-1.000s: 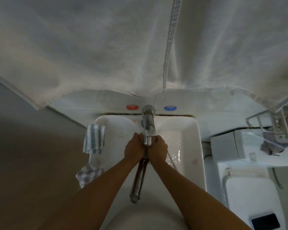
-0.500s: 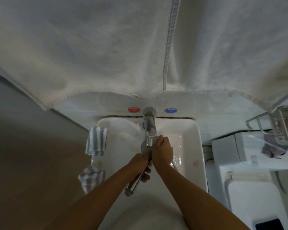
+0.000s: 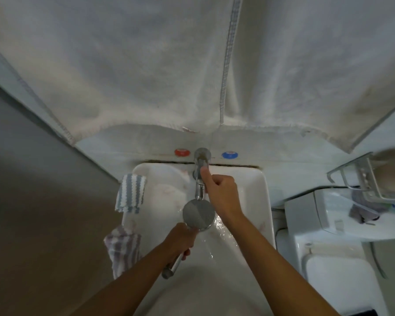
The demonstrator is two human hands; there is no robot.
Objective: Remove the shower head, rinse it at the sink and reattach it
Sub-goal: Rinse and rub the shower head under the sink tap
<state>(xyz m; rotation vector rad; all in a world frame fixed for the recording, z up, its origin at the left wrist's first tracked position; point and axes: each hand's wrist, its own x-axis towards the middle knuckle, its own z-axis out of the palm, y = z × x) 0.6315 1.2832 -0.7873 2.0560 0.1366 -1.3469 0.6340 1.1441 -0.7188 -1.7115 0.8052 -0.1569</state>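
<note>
A chrome shower head hangs over the white sink, its round face turned up below the spout of the chrome tap. My left hand grips its handle, whose end sticks out toward me. My right hand rests against the tap, thumb laid along the tap body and the other fingers curled. Water glistens in the basin to the right of the shower head.
Red and blue markers flank the tap on the wall. Two striped cloths hang over the sink's left rim. A large white towel hangs above. A toilet and a wire rack stand to the right.
My right hand has left the shower head and moved up onto the tap. My left hand slid down the handle and turned the head's round face upward.
</note>
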